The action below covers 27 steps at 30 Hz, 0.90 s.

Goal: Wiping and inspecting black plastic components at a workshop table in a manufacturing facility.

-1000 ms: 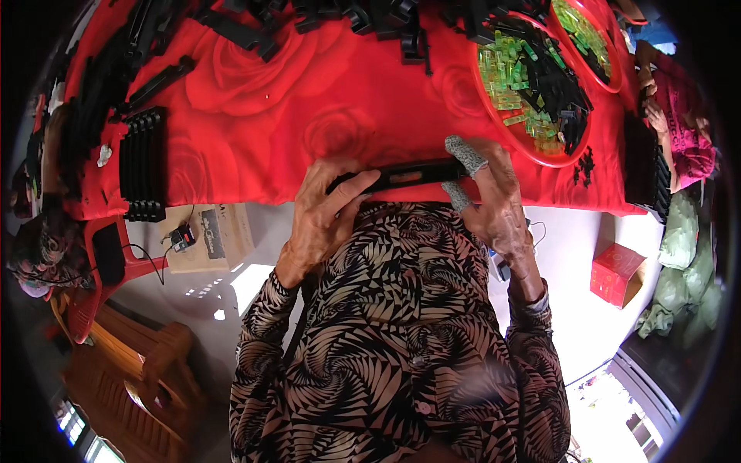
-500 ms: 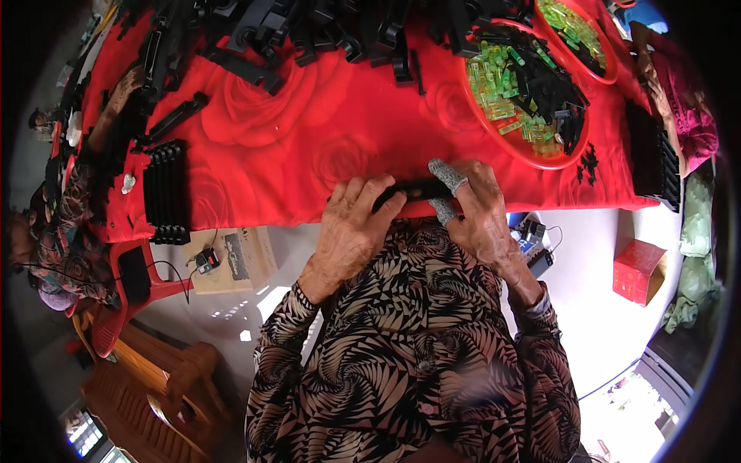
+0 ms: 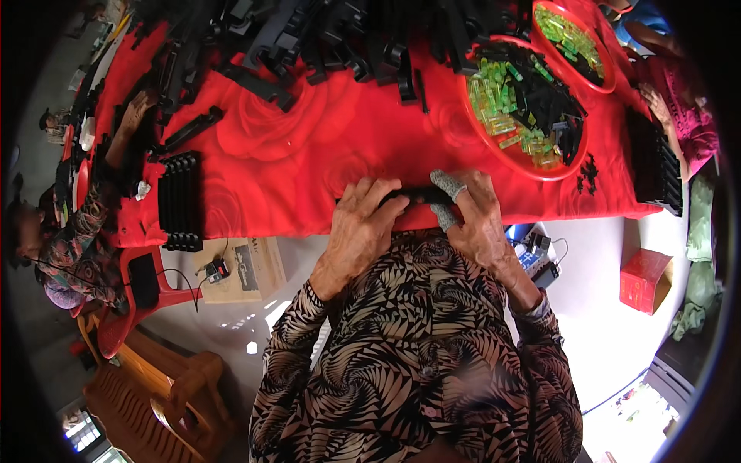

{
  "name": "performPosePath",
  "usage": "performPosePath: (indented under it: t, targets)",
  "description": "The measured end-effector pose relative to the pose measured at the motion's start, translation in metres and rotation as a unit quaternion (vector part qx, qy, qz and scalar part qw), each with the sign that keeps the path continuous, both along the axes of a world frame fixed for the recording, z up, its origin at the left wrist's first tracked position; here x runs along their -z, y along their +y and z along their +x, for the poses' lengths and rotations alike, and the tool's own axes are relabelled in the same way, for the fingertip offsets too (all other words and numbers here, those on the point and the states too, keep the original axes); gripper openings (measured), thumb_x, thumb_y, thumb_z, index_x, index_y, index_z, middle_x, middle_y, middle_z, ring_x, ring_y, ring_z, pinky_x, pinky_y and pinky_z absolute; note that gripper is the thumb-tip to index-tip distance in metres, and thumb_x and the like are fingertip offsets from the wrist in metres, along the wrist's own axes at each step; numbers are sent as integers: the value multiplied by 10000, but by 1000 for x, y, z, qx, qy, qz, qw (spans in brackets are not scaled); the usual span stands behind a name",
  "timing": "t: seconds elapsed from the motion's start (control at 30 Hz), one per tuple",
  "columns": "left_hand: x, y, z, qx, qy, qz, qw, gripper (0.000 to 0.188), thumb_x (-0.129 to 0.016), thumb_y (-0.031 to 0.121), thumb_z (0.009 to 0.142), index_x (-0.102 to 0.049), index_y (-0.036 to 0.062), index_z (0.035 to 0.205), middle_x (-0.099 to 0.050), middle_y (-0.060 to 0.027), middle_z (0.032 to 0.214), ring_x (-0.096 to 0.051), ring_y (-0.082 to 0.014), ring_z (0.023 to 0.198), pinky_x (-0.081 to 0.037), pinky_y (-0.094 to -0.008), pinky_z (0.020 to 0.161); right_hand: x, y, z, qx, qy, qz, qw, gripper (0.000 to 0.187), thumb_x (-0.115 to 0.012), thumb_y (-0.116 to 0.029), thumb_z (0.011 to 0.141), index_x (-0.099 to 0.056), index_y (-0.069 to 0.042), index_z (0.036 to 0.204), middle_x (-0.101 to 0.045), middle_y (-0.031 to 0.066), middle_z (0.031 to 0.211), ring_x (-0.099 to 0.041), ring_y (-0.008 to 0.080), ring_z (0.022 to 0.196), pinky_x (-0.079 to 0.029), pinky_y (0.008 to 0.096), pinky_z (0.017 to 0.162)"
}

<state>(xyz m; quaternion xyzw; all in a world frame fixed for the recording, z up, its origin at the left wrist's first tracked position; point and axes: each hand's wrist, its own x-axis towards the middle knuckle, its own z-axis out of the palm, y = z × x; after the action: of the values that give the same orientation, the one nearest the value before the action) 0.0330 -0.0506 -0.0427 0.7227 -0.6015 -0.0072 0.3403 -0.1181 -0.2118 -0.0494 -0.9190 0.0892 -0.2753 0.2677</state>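
Observation:
Near the table's front edge, a short black plastic bar (image 3: 417, 195) is held level between my two hands. My left hand (image 3: 359, 228) is closed on its left end, fingers curled over the top. My right hand (image 3: 480, 220) pinches the right end between thumb and forefinger, both wrapped in grey cloth finger sleeves. My fingers hide much of the bar. Right of my hands, a red basket (image 3: 540, 177) holds yellow-green clear vials (image 3: 498, 100) and small black pieces (image 3: 540, 92). Small black bits (image 3: 587, 176) lie beside it on the red rose-patterned cloth (image 3: 293, 166).
Long black plastic parts (image 3: 340, 38) are heaped along the far side. Stacks of black bars stand at left (image 3: 180, 201) and right (image 3: 670, 174). A second basket (image 3: 612, 77) sits far right. Co-workers' hands show at left (image 3: 137, 109) and right (image 3: 654, 100). A red chair (image 3: 127, 328) is lower left.
The whole view has shifted slightly, with the table things now a little lower and further right on the left side. Both hands keep their hold on the bar, with the left fingers slightly shifted.

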Motion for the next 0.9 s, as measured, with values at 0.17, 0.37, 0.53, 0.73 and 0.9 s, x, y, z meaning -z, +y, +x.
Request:
performPosePath:
  t: [0.17,0.37,0.53,0.73,0.9]
  targets:
    - [8,6,0,-6,-30,-28,999,247,-761,-29,719,-720,8,960,-650,-104,1144,-622,-321,932,-509,-452,744,-2,2,0,0,-3,-3,1000,530,-693,35,660,-618,53,1185,-641,185,1083,-589,360,996,-460,463,858]
    - [-6,1,5,-10,-41,-72,997,232,-771,-35,698,-711,-1,919,-676,-116,1101,-626,-306,822,-491,-413,686,-19,0,-6,34,-37,-5,999,533,-772,-29,712,-589,54,1206,-572,209,1253,-562,389,1070,-467,480,898]
    - [-4,-6,13,-33,-39,-56,997,209,-766,-32,707,-701,12,901,-676,-108,1079,-623,-318,871,-499,-431,746,-23,-6,-15,84,-114,13,990,528,-772,32,708,-583,60,1200,-566,218,1233,-575,383,1049,-502,455,868]
    - [2,-11,7,-24,-33,-17,999,231,-754,-2,770,-698,6,994,-660,-127,1123,-619,-332,925,-504,-434,787,-6,-18,-37,151,-103,90,979,400,-747,76,727,-659,3,1110,-661,170,935,-653,335,811,-541,403,734]
    - [-3,-6,0,-61,-35,-45,996,342,-751,48,805,-668,23,1135,-627,-130,1203,-611,-322,964,-488,-427,814,-4,-55,-42,243,-113,33,963,327,-735,47,764,-674,-10,1079,-655,163,931,-657,321,790,-540,387,717]
